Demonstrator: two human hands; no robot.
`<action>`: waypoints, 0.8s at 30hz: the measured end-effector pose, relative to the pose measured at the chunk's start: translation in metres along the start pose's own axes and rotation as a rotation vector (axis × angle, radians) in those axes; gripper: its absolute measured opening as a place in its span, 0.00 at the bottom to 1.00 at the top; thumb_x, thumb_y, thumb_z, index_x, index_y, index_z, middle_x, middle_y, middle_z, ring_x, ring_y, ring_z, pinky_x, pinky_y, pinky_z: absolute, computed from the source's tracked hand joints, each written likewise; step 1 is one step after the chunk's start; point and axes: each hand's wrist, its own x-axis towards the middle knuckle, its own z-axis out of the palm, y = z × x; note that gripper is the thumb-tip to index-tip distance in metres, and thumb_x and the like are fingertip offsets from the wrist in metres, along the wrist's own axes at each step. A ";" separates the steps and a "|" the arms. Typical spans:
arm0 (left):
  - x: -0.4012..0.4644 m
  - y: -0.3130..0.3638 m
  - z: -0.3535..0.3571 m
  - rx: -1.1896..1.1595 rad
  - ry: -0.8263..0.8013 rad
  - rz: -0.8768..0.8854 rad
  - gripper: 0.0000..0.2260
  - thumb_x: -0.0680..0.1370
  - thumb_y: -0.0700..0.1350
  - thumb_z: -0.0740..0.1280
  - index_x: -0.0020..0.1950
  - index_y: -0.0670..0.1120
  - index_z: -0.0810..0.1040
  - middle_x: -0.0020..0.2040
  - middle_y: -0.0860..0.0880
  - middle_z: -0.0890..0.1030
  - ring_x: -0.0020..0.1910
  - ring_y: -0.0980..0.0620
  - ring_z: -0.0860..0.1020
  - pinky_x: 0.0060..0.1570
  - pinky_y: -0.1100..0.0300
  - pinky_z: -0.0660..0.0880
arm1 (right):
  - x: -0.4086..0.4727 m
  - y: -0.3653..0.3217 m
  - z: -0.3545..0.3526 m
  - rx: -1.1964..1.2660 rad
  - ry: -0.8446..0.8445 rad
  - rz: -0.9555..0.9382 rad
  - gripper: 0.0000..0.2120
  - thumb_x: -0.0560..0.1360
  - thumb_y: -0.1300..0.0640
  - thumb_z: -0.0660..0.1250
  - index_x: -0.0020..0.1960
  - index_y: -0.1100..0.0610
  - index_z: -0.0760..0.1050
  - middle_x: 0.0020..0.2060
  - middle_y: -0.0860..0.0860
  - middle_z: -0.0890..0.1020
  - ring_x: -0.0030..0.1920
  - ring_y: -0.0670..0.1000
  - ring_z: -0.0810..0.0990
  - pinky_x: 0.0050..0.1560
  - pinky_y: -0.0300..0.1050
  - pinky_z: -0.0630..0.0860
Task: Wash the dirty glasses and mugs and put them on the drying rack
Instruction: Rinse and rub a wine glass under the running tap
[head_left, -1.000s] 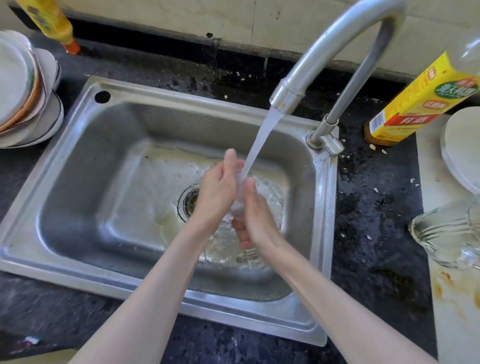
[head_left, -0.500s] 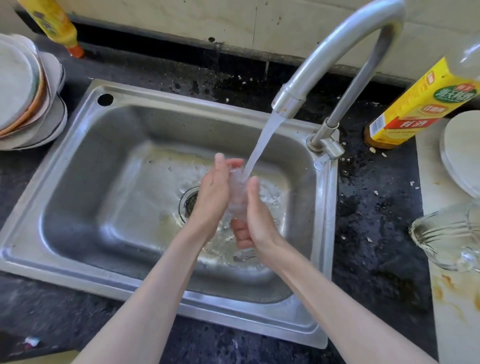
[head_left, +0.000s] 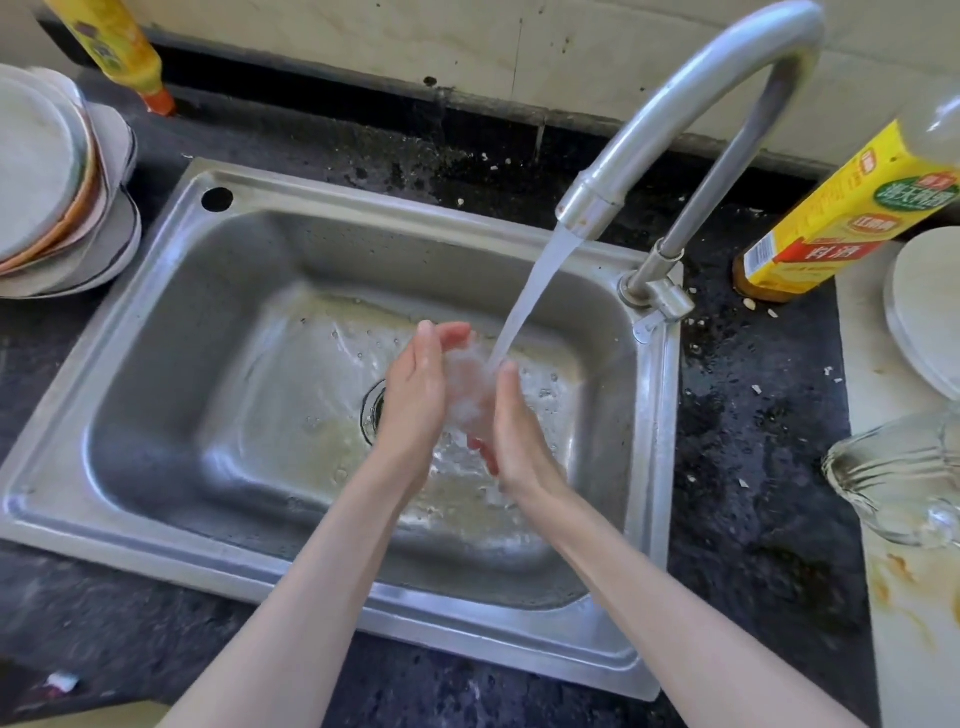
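Observation:
Water runs from the steel tap (head_left: 675, 104) into the steel sink (head_left: 156, 291) and falls between my two hands over the drain. My left hand (head_left: 415, 400) is flat with straight fingers, its palm pressed against a small clear glass (head_left: 467, 395) that is blurred by the splashing water. My right hand (head_left: 519, 441) faces it from the other side, thumb up, fingers curled under the glass. Most of the glass is hidden between the palms. A second clear glass vessel (head_left: 893, 483) lies on its side at the right edge.
A stack of plates (head_left: 52, 197) sits left of the sink. One yellow bottle (head_left: 119, 52) stands at the back left, a larger one (head_left: 841, 213) right of the tap. A white plate (head_left: 930, 312) rests on the stained cream surface (head_left: 914, 597). Dark counter (head_left: 753, 467) surrounds the sink.
My left hand has slid a little up and down along the glass under the stream. The right hand has kept its place, and the water keeps running.

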 end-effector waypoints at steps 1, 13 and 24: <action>-0.001 0.003 -0.004 0.029 -0.051 0.050 0.15 0.83 0.52 0.51 0.52 0.52 0.77 0.54 0.51 0.80 0.55 0.53 0.78 0.61 0.49 0.73 | 0.002 -0.001 -0.004 0.055 0.010 -0.009 0.28 0.80 0.40 0.37 0.45 0.44 0.75 0.23 0.38 0.74 0.24 0.36 0.71 0.28 0.31 0.64; -0.014 0.016 -0.042 0.825 -0.412 0.814 0.15 0.75 0.49 0.62 0.56 0.42 0.79 0.52 0.48 0.80 0.51 0.55 0.75 0.52 0.63 0.71 | 0.032 0.000 -0.037 0.142 -0.054 -0.119 0.25 0.83 0.47 0.44 0.35 0.55 0.69 0.28 0.50 0.68 0.29 0.45 0.63 0.33 0.41 0.60; 0.006 0.036 -0.033 1.126 -0.779 0.778 0.12 0.75 0.41 0.66 0.54 0.55 0.81 0.50 0.58 0.81 0.53 0.53 0.75 0.46 0.52 0.75 | 0.028 -0.015 -0.045 0.066 -0.355 -0.157 0.33 0.82 0.42 0.41 0.31 0.43 0.79 0.25 0.51 0.70 0.26 0.46 0.63 0.27 0.35 0.61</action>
